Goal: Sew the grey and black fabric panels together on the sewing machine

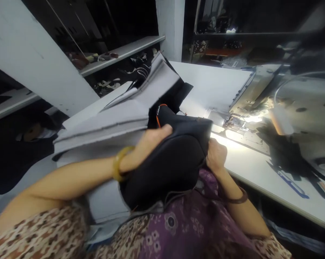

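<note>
My left hand (148, 144) grips the top of a black fabric piece (173, 162) with an orange seam line, fingers curled over its edge. A yellow bangle sits on that wrist. My right hand (215, 155) clutches the same black piece at its right edge, close to the table's front. The piece bulges over my lap. Behind it lies a stack of grey fabric panels (116, 122), which my left forearm rests across.
A sewing machine (294, 108) stands on the white table (219, 86) at the right, its lamp lighting the needle plate (232, 124). Shelves with oddments (97, 57) run along the back left. A white pillar (170, 25) stands behind the table.
</note>
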`<action>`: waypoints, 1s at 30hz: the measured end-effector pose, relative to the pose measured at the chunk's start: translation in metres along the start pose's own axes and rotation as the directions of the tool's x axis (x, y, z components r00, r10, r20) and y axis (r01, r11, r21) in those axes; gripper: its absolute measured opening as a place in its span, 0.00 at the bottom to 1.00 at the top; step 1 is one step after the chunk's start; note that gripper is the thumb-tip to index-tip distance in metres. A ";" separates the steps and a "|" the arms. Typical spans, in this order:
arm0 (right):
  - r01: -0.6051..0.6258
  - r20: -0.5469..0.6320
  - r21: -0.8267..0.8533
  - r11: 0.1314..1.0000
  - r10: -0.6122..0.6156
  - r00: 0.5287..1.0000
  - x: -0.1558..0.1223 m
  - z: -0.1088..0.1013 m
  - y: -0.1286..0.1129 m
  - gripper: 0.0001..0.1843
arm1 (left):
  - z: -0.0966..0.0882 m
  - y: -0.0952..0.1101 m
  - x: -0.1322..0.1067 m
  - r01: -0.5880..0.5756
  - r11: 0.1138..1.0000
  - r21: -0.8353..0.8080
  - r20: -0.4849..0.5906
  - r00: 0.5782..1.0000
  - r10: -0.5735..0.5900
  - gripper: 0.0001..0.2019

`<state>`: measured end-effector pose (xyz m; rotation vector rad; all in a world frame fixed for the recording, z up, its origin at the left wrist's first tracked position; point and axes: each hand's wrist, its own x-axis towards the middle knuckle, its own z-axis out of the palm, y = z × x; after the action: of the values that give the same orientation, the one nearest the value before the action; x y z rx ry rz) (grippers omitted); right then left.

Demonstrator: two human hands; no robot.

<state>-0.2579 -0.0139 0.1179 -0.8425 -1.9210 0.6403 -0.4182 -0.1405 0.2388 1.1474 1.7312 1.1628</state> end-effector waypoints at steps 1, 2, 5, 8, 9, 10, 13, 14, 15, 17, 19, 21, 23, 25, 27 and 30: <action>0.006 0.021 0.000 1.000 -0.006 1.000 0.003 -0.004 0.002 0.25 | -0.015 0.008 0.002 0.004 1.000 -0.010 -0.004 1.000 -0.004 0.22; 0.006 0.049 0.011 1.000 -0.006 0.999 0.005 -0.007 0.003 0.26 | -0.029 0.015 0.006 0.006 1.000 -0.014 -0.002 1.000 -0.006 0.23; -0.042 0.120 0.061 0.997 0.035 0.992 0.005 -0.008 0.003 0.27 | -0.058 0.025 0.026 -0.021 0.998 0.062 0.072 0.997 0.017 0.23; -0.101 0.105 0.063 0.993 0.094 0.990 0.004 -0.005 0.006 0.26 | -0.069 0.031 0.053 -0.111 0.971 0.211 0.248 0.967 0.056 0.21; -0.106 0.088 0.050 0.993 0.101 0.991 0.004 -0.005 0.008 0.26 | -0.069 0.035 0.060 -0.138 0.950 0.280 0.322 0.946 0.042 0.20; -0.105 0.067 0.024 0.994 0.103 0.992 0.005 -0.006 0.009 0.26 | -0.069 0.040 0.066 -0.171 0.919 0.354 0.387 0.922 0.023 0.19; -0.100 -0.057 -0.082 0.992 0.096 0.994 0.014 -0.017 0.005 0.23 | -0.061 0.055 0.075 -0.274 0.812 0.516 0.484 0.875 -0.013 0.16; -0.086 -0.109 -0.095 0.992 0.075 0.991 0.019 -0.022 0.000 0.21 | -0.057 0.058 0.077 -0.300 0.799 0.520 0.507 0.862 -0.006 0.14; -0.057 -0.144 -0.090 0.994 0.043 0.989 0.025 -0.026 -0.007 0.19 | -0.053 0.061 0.080 -0.317 0.808 0.497 0.538 0.843 -0.001 0.12; 0.022 -0.115 -0.045 0.999 -0.027 0.993 0.039 -0.031 -0.023 0.23 | -0.044 0.061 0.087 -0.307 0.861 0.406 0.594 0.805 0.007 0.13; 0.031 0.007 -0.041 0.999 -0.030 1.000 0.051 -0.028 -0.034 0.28 | -0.037 0.058 0.097 -0.250 0.919 0.305 0.601 0.799 0.018 0.11; -0.028 0.076 -0.088 0.996 0.035 0.997 0.061 -0.021 -0.033 0.30 | -0.030 0.054 0.108 -0.173 0.954 0.244 0.566 0.824 0.005 0.08; -0.073 0.062 -0.138 0.988 0.082 0.995 0.069 -0.014 -0.021 0.32 | -0.023 0.053 0.117 -0.150 0.952 0.269 0.484 0.875 0.001 0.08; -0.087 0.033 -0.185 0.979 0.094 0.995 0.077 -0.010 -0.002 0.32 | -0.013 0.057 0.124 -0.208 0.909 0.360 0.399 0.916 0.052 0.10; -0.103 0.025 -0.213 0.972 0.111 0.994 0.086 -0.007 0.019 0.31 | 0.000 0.062 0.130 -0.326 0.808 0.492 0.365 0.919 0.148 0.16; -0.167 0.085 -0.149 0.975 0.181 0.980 0.095 -0.002 0.049 0.30 | 0.025 0.056 0.148 -0.465 0.619 0.633 0.433 0.875 0.215 0.23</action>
<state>-0.2750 0.0902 0.1344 -1.0964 -2.0141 0.6664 -0.4284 0.0168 0.2697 2.1087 1.7867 0.3876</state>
